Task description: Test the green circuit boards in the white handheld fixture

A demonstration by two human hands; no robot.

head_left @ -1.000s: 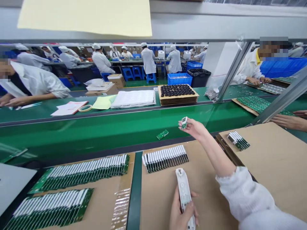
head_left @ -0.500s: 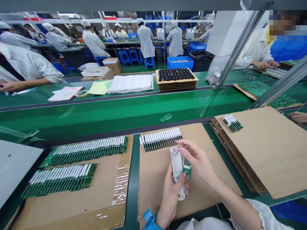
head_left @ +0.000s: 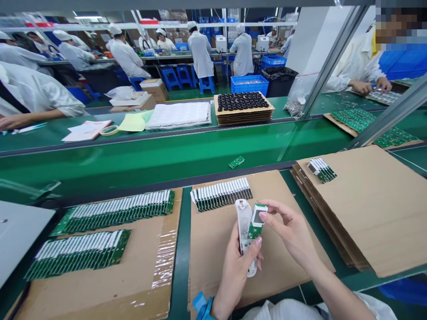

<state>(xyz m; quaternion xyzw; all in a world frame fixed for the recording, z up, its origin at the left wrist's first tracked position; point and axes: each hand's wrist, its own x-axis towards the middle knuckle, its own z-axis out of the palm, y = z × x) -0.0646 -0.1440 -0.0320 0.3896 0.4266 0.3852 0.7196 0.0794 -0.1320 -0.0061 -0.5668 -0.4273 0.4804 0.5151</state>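
Observation:
My left hand [head_left: 237, 260] is closed around a long white plastic housing [head_left: 244, 220], held upright with its hollow inner side facing me. Between thumb and fingers of my right hand [head_left: 289, 231] is a green circuit board [head_left: 255, 230] with a small grey display in a white frame. The board's lower end touches the housing near my left thumb. Beneath both hands lies a cardboard sheet [head_left: 213, 249]. Along its far edge stands a row of similar boards [head_left: 222, 194], leaning on one another.
More board rows [head_left: 113, 211] rest on the left cardboard [head_left: 140, 275]. A stack of cardboard sheets [head_left: 363, 209] at right carries several boards [head_left: 322, 170]. A green belt [head_left: 160, 155] with one loose board [head_left: 236, 162] runs beyond. Co-workers sit across and at right.
My right hand has moved from the housing's top end to the circuit board and grips its display end, now tilted beside the housing. The loose board has shifted right along the belt.

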